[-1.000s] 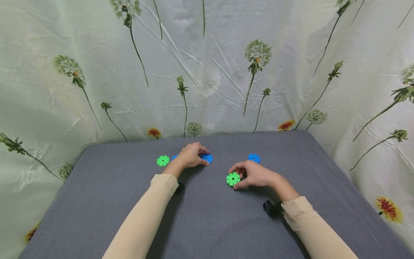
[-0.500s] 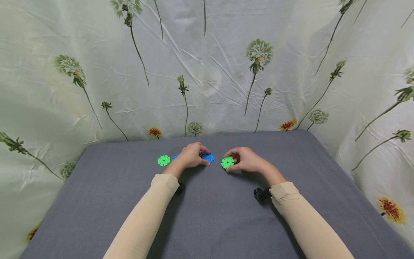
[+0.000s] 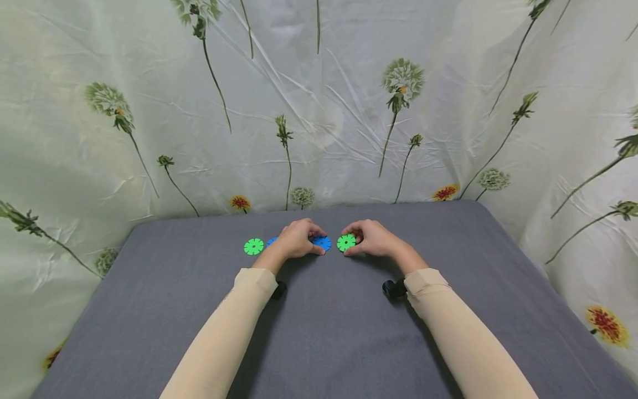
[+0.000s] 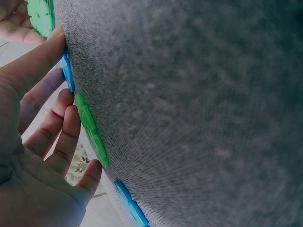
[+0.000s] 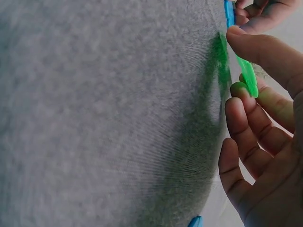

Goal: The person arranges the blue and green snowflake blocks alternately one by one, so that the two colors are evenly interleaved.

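With thumb and fingers at its edges, my left hand (image 3: 294,239) holds a blue notched building disc (image 3: 323,244) flat on the table. Between the thumb and fingers of my right hand (image 3: 374,239) is a green notched disc (image 3: 346,243), just right of the blue one. A gap shows under this green disc in the right wrist view, so it is slightly raised. Under the left hand's other fingers lies another green disc (image 4: 91,130), hidden in the head view. Farther left are a partly covered blue disc (image 3: 271,241) and a green disc (image 3: 253,246).
A grey cloth covers the table (image 3: 319,332). Another blue disc (image 5: 195,221) lies at the bottom of the right wrist view, hidden by the right hand in the head view. A flower-printed curtain (image 3: 329,111) hangs behind the table's far edge.
My right hand has carried the green disc away from me and a little left, up beside the blue disc. The left hand has stayed in place on its blue disc.
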`<state>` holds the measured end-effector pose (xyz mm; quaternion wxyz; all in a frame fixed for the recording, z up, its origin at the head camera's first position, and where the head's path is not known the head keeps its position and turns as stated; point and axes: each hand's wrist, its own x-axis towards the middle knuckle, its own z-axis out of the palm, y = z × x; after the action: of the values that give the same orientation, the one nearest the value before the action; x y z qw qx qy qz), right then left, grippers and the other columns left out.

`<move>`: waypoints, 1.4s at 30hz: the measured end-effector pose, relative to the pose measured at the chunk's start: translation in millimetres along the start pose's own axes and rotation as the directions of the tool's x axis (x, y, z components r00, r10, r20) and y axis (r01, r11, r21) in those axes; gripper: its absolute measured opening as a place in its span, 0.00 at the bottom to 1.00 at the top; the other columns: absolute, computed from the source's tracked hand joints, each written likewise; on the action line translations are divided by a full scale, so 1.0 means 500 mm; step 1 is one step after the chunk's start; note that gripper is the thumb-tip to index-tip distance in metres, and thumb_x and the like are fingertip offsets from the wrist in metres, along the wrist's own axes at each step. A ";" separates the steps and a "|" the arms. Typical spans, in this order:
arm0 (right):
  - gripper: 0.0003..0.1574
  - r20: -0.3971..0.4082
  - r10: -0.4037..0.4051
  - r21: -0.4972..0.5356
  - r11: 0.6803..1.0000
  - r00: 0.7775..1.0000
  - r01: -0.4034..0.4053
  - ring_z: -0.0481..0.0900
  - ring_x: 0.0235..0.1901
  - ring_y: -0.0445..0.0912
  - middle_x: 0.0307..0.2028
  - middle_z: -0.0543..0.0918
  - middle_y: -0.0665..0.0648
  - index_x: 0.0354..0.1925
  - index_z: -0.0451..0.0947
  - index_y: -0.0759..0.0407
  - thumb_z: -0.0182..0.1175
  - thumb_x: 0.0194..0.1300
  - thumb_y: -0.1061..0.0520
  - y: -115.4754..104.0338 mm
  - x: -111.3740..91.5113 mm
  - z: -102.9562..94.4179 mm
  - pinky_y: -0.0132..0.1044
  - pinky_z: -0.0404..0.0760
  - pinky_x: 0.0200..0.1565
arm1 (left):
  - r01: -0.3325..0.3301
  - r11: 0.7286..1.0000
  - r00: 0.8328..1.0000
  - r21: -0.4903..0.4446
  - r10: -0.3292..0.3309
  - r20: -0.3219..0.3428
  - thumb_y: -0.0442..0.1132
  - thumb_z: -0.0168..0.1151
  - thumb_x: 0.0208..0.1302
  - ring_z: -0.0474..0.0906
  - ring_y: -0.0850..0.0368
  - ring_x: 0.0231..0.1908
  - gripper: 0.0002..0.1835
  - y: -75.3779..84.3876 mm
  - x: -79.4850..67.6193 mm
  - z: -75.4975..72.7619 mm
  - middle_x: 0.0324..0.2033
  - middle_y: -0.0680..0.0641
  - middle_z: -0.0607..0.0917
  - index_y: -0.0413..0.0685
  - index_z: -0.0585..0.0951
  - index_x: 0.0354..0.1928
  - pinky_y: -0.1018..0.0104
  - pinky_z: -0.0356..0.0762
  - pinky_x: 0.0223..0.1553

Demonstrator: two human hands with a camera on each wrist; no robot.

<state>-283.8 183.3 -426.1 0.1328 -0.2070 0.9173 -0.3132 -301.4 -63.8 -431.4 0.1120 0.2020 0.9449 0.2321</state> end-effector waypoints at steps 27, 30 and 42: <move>0.31 -0.034 0.045 0.028 0.999 0.998 -0.044 0.81 0.50 0.51 0.53 0.84 0.60 0.63 0.85 0.60 0.78 0.65 0.52 0.007 0.020 0.013 0.47 0.80 0.57 | -0.004 1.000 1.000 -0.005 0.004 0.004 0.50 0.80 0.64 0.82 0.48 0.61 0.23 -0.002 0.004 0.002 0.58 0.48 0.85 0.59 0.90 0.60 0.44 0.74 0.68; 0.31 -0.028 0.049 0.035 0.998 0.998 -0.048 0.80 0.50 0.51 0.53 0.84 0.60 0.63 0.84 0.60 0.78 0.65 0.51 0.005 0.018 0.013 0.47 0.80 0.57 | 0.003 1.000 1.000 -0.010 -0.003 0.007 0.50 0.80 0.64 0.81 0.48 0.62 0.23 -0.002 0.004 0.003 0.58 0.48 0.85 0.59 0.90 0.60 0.44 0.74 0.68; 0.30 -0.032 0.020 0.035 0.999 0.999 -0.019 0.78 0.46 0.49 0.51 0.83 0.60 0.62 0.85 0.59 0.78 0.65 0.51 0.011 0.015 0.014 0.43 0.77 0.52 | 0.000 1.000 1.000 -0.008 0.000 0.003 0.50 0.81 0.63 0.81 0.48 0.59 0.23 -0.002 0.003 0.000 0.57 0.47 0.85 0.59 0.90 0.60 0.45 0.75 0.66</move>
<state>-289.7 180.3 -435.8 0.1246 -0.1907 0.9156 -0.3312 -303.1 -63.7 -432.2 0.1142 0.2017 0.9439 0.2354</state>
